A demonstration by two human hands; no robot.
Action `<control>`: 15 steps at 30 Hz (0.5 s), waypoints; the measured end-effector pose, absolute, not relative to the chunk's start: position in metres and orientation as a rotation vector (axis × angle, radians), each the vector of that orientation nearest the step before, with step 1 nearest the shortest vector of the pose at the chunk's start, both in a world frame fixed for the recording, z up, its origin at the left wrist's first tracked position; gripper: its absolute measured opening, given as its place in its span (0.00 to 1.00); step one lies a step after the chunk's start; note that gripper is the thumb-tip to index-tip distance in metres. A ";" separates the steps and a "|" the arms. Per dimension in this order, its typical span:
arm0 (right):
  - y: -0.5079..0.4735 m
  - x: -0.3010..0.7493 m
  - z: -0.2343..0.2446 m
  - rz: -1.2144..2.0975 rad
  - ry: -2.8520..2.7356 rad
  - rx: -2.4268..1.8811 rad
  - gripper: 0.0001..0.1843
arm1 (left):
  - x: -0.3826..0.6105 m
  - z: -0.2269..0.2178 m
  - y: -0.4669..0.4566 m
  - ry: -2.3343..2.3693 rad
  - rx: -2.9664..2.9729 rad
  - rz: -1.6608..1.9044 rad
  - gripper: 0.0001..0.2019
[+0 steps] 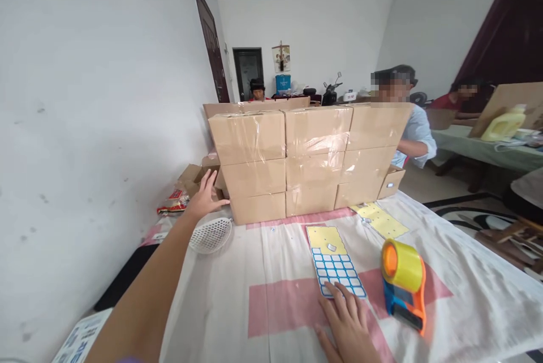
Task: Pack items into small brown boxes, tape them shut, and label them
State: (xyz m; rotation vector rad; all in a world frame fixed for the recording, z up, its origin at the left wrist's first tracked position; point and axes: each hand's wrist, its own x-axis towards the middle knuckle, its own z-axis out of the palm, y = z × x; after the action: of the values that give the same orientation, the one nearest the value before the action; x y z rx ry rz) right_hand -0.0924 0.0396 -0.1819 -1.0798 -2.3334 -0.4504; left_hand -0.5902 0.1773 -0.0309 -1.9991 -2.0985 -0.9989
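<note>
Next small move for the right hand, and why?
Probably peel one of the blue-edged labels: the right hand is at the lower end of their yellow sheet, whereas the left hand is by the stacked boxes.

Stacked cardboard boxes (311,171) are blocking the centre, a tape dispenser (406,286) the lower right, a perforated basket (212,235) centre left; tabletop (229,309) is lying open at bottom centre.
</note>
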 end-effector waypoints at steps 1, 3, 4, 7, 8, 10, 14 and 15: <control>0.041 -0.091 -0.182 -0.453 -2.346 -1.087 0.23 | -0.596 -0.033 0.177 -2.133 -1.944 -0.976 0.54; 0.043 -0.089 -0.185 -0.470 -2.362 -1.091 0.21 | -0.606 -0.036 0.174 -2.206 -1.780 -0.931 0.51; 0.045 -0.089 -0.186 -0.489 -2.362 -1.085 0.21 | -0.611 -0.037 0.172 -2.240 -1.705 -0.911 0.49; 0.050 -0.086 -0.191 -0.568 -2.363 -1.037 0.20 | -0.622 -0.033 0.171 -2.322 -1.610 -0.866 0.40; 0.051 -0.086 -0.192 -0.590 -2.363 -1.018 0.20 | -0.624 -0.031 0.171 -2.344 -1.609 -0.856 0.35; 0.051 -0.086 -0.190 -0.617 -2.354 -0.986 0.20 | -0.626 -0.027 0.173 -2.383 -1.586 -0.842 0.23; 0.050 -0.090 -0.185 -0.619 -2.308 -0.961 0.19 | -0.619 -0.011 0.168 -2.362 -1.454 -0.941 0.09; 0.050 -0.091 -0.183 -0.611 -2.301 -0.959 0.18 | -0.616 -0.004 0.162 -2.321 -1.402 -1.000 0.09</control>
State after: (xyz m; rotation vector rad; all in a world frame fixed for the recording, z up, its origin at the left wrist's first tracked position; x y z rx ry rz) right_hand -0.0909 0.0497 -0.1830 -0.9592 -2.3006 -0.6111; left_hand -0.6162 0.1624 -0.0044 -1.4023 -2.3210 -0.9998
